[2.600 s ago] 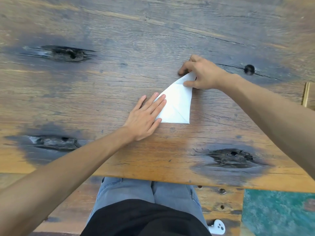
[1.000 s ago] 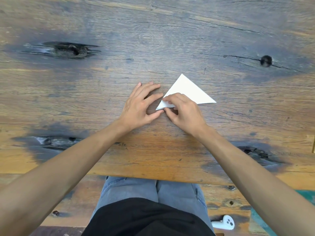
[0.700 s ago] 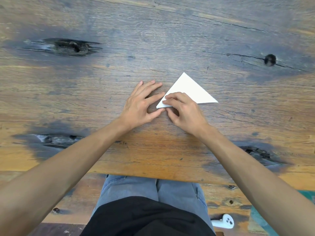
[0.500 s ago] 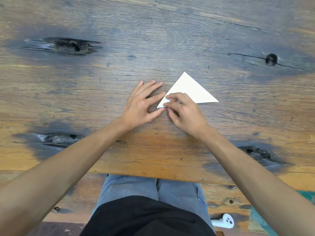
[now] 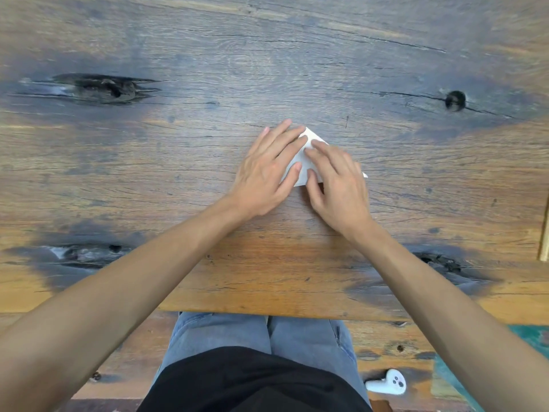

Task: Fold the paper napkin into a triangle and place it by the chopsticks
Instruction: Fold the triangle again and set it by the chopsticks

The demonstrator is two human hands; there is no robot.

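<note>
The napkin (image 5: 302,171) is already folded into a triangle and pressed flat under both opened hands, left (image 5: 265,173) and right (image 5: 337,179), nothing grasped; placing by the chopsticks (image 5: 545,230) remains.

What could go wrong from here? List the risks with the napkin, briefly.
1. Both hands, left hand and right hand, lie flat over the napkin, hiding most of it; the layers could slip unseen and crease crooked.
2. The table is rough, with cracks and knots; sliding thin paper across it might snag or tear it.
3. The chopsticks barely show at the right edge, so placing the napkin there means a long reach.
</note>
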